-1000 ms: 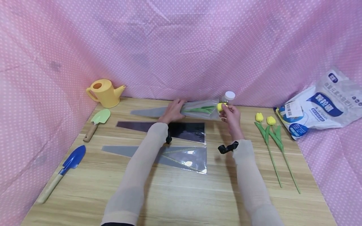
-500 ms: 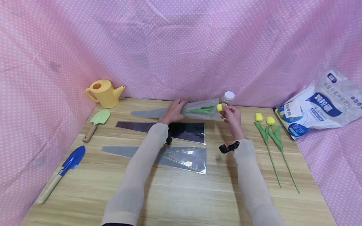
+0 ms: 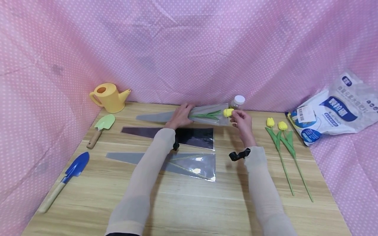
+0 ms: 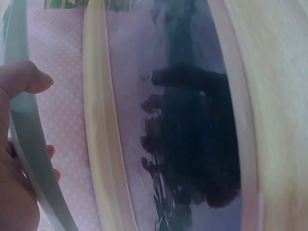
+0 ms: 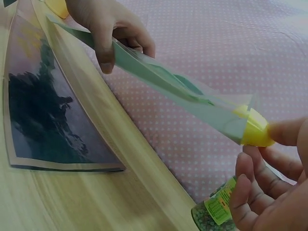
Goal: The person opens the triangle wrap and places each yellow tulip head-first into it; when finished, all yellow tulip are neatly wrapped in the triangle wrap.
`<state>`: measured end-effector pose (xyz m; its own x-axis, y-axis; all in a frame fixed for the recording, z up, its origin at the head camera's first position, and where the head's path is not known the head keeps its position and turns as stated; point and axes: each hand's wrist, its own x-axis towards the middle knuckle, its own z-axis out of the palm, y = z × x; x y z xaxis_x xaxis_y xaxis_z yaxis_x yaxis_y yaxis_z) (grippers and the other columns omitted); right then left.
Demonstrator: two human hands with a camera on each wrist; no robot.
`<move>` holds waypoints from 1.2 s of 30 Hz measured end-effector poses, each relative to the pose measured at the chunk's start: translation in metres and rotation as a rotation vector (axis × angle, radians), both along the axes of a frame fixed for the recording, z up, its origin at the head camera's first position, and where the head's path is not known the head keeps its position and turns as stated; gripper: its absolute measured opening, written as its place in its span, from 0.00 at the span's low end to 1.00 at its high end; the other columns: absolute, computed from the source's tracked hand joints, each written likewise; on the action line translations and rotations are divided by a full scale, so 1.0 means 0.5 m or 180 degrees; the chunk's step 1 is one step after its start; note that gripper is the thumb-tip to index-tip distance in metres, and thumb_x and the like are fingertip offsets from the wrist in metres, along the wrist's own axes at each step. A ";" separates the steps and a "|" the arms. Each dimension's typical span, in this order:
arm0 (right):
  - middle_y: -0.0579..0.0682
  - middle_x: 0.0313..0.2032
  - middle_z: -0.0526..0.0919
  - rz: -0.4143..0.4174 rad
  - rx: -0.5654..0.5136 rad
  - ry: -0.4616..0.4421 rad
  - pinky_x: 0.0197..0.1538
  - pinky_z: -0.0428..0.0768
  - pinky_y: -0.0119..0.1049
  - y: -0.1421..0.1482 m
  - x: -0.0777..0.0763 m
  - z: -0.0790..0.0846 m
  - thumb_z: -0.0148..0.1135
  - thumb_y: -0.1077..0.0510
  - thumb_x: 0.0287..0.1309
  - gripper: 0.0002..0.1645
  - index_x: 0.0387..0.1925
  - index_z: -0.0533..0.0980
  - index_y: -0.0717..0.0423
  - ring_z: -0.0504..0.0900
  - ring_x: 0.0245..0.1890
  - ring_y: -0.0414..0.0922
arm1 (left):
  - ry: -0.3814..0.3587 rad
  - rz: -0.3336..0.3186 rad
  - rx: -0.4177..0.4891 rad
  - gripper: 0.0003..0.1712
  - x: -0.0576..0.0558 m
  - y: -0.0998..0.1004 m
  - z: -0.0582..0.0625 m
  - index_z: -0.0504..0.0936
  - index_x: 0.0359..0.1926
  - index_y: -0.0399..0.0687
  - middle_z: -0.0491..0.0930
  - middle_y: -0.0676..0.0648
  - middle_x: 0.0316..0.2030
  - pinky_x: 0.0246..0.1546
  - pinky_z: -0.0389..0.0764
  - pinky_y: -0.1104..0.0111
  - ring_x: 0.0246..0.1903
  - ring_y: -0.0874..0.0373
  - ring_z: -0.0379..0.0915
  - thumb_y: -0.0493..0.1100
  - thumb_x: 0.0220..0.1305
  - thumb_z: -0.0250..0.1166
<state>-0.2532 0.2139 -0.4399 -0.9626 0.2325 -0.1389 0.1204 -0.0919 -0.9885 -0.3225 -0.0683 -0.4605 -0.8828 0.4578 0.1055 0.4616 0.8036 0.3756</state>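
Note:
Near the table's back edge my left hand (image 3: 180, 116) grips a clear, tapered flower sleeve (image 3: 157, 117) around its middle. In the left wrist view, thumb and fingers close over the sleeve's grey strip (image 4: 29, 125). A yellow tulip (image 3: 227, 112) lies lengthwise inside, its green leaves showing through the film. At the wide mouth my right hand (image 3: 242, 123) pinches the tip of the bloom. The right wrist view shows the yellow bloom (image 5: 256, 131) partly within the mouth and the sleeve raised off the table. My left hand hides part of the stem.
Two flat sleeves, one dark (image 3: 198, 137) and one clear (image 3: 189, 164), lie in front. Two yellow tulips (image 3: 279, 141) and a fertilizer bag (image 3: 333, 111) are at right. A white-capped jar (image 3: 239, 100) stands behind my right hand. Watering can (image 3: 110, 98) and two trowels (image 3: 77, 165) are at left.
The tulip has slid left, deeper into the sleeve, and its bloom now overlaps the mouth. My right fingers have shifted back to the bloom's tip; my left hand stays put.

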 end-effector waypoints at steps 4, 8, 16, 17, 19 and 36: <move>0.34 0.24 0.84 -0.0014 0.0047 0.0047 0.28 0.77 0.23 -0.005 0.000 -0.003 0.62 0.57 0.67 0.02 0.37 0.76 0.48 0.80 0.23 0.32 | -0.0015 -0.0026 0.0009 0.40 0.000 0.003 -0.002 0.68 0.69 0.51 0.70 0.44 0.61 0.66 0.69 0.52 0.60 0.47 0.67 0.47 0.57 0.71; 0.32 0.24 0.81 -0.0147 0.0221 0.0126 0.30 0.76 0.24 -0.012 0.000 -0.006 0.63 0.56 0.66 0.03 0.37 0.76 0.49 0.79 0.24 0.32 | -0.0022 -0.0045 0.0018 0.39 -0.002 0.006 -0.003 0.68 0.69 0.52 0.70 0.44 0.61 0.64 0.71 0.53 0.59 0.48 0.68 0.47 0.57 0.71; 0.31 0.25 0.76 -0.0317 0.0666 0.0228 0.31 0.73 0.22 -0.020 -0.006 -0.019 0.65 0.56 0.64 0.06 0.38 0.78 0.55 0.74 0.31 0.31 | 0.0007 -0.0053 0.0006 0.40 -0.004 0.008 -0.003 0.68 0.70 0.51 0.70 0.43 0.61 0.64 0.71 0.53 0.59 0.47 0.68 0.47 0.57 0.70; 0.31 0.26 0.77 -0.0309 0.0682 0.0214 0.31 0.73 0.22 -0.021 -0.007 -0.020 0.65 0.56 0.64 0.07 0.39 0.79 0.55 0.74 0.32 0.31 | 0.0016 -0.0052 -0.0003 0.40 -0.004 0.008 -0.003 0.68 0.70 0.51 0.71 0.43 0.61 0.63 0.71 0.53 0.59 0.47 0.68 0.47 0.57 0.70; 0.31 0.28 0.77 -0.0286 0.0719 0.0185 0.32 0.73 0.21 -0.023 -0.007 -0.021 0.65 0.55 0.64 0.08 0.41 0.79 0.56 0.74 0.34 0.31 | 0.0018 -0.0046 -0.0008 0.40 -0.003 0.010 -0.002 0.68 0.70 0.51 0.71 0.43 0.60 0.63 0.72 0.54 0.58 0.47 0.68 0.47 0.57 0.70; 0.45 0.50 0.75 0.0171 0.0429 -0.0159 0.47 0.73 0.29 -0.040 0.000 -0.011 0.42 0.37 0.75 0.38 0.62 0.72 0.65 0.73 0.45 0.35 | 0.0032 0.0007 -0.0018 0.40 -0.005 0.009 0.000 0.67 0.70 0.50 0.70 0.43 0.63 0.68 0.68 0.50 0.64 0.47 0.66 0.46 0.57 0.70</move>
<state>-0.2531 0.1938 -0.4456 -0.9668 0.2008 -0.1579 0.1710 0.0493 -0.9840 -0.3248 -0.0640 -0.4604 -0.8826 0.4565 0.1119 0.4637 0.8067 0.3663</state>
